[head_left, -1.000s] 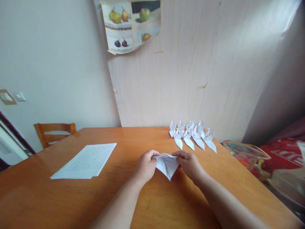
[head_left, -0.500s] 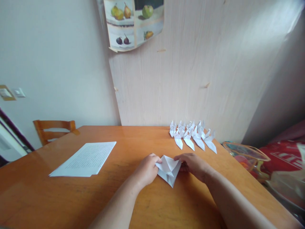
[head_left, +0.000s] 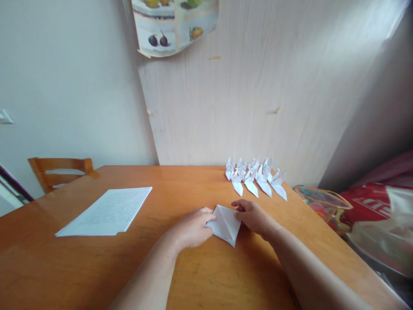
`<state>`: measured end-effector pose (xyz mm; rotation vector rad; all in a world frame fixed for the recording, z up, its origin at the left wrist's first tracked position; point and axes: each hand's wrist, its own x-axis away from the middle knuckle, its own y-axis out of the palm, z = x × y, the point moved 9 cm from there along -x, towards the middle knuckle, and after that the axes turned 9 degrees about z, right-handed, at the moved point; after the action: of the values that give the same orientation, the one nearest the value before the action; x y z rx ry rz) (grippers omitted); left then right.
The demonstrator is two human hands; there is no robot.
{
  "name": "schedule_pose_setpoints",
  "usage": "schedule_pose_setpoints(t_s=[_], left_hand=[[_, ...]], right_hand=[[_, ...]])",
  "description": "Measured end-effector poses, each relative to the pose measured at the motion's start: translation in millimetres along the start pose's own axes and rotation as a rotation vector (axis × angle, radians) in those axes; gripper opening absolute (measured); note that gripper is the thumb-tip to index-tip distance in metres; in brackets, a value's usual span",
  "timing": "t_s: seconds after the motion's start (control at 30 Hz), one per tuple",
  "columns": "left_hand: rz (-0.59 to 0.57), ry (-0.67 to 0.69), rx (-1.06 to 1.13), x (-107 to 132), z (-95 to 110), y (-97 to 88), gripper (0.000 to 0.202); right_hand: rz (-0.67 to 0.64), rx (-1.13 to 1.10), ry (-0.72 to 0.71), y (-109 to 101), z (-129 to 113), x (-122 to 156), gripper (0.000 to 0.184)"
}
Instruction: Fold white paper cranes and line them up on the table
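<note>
A folded white sheet of paper (head_left: 225, 223), roughly diamond-shaped with a crease down its middle, lies on the wooden table (head_left: 200, 280) in front of me. At its left corner, my left hand (head_left: 196, 226) grips the edge between thumb and fingers. My right hand (head_left: 253, 216) pinches the right corner, its thumb near the top layer and its index finger reaching past the upper edge. Some fingertips of both hands are hidden. Beyond the sheet stand several folded paper cranes (head_left: 251, 186) in two rows near the table's far edge.
A stack of printed sheets (head_left: 108, 211) lies at the left of the table. Behind it is a wooden chair (head_left: 61, 165). Off the right edge are an orange-rimmed basket (head_left: 322, 200) and a red bag (head_left: 371, 202). A fruit poster (head_left: 177, 30) hangs on the wall.
The upper flap of the folded paper, lifted before, now lies flat, so the sheet shows as a smooth diamond. Both hands have shifted slightly around its side corners. The camera view has moved a little.
</note>
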<state>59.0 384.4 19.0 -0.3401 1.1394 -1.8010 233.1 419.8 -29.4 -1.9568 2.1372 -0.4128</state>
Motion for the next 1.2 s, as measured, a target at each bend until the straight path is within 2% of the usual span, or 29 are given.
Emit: schedule_pose_setpoints(t_s=[0.07,0.17,0.3,0.37,0.5,0.73,1.03,1.2], left_hand=[[0.007,-0.023,-0.056,-2,0,-0.4,0.021],[0.071,-0.051,-0.137,-5,1,-0.8,0.034],[0.179,-0.038,-0.219,-9,6,0.4,0.022],[0.198,0.001,-0.200,-9,11,3.3,0.022],[0.177,0.084,-0.162,-8,20,9.5,0.028],[0.130,0.103,-0.204,-6,19,16.1,0.025],[0.119,0.103,-0.248,-5,17,19.8,0.029],[0.117,0.096,-0.242,-5,15,20.7,0.028]], right_hand=[[0.004,0.058,-0.035,0,-2,0,0.047],[-0.004,0.125,-0.088,2,-6,0,0.051],[-0.022,0.180,-0.131,5,-8,1,0.053],[-0.034,0.191,-0.150,6,-8,1,0.053],[-0.041,0.198,-0.181,9,-10,2,0.055],[-0.019,0.163,-0.149,6,-5,0,0.055],[0.183,0.116,-0.091,-26,-9,-7,0.038],[0.113,0.048,-0.115,-10,-16,0,0.034]])
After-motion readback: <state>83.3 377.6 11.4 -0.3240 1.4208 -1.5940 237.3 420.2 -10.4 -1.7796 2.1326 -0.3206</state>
